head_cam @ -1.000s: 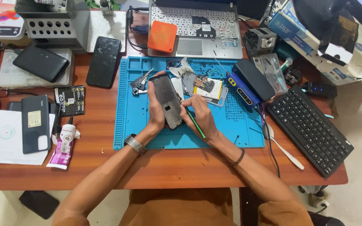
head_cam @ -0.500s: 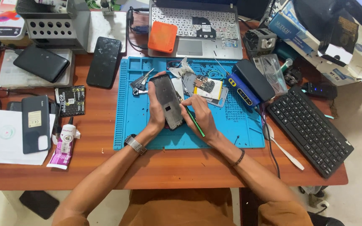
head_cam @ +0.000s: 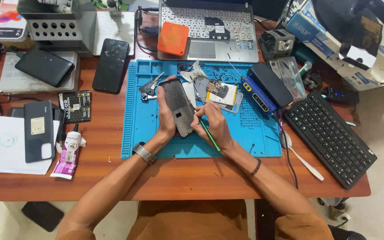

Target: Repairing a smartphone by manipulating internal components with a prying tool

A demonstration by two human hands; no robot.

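Note:
My left hand grips a dark phone frame, holding it tilted above the blue work mat. My right hand holds a thin green tool like a pen, its tip touching the lower right part of the phone frame. A watch sits on my left wrist and a dark bracelet on my right. Just beyond the phone lie an opened phone body with a yellow-edged circuit board and metal tweezers.
A laptop with an orange box stands at the back. A black keyboard lies right, a blue-black device beside the mat. Left lie several dark phones, a glue tube and white paper.

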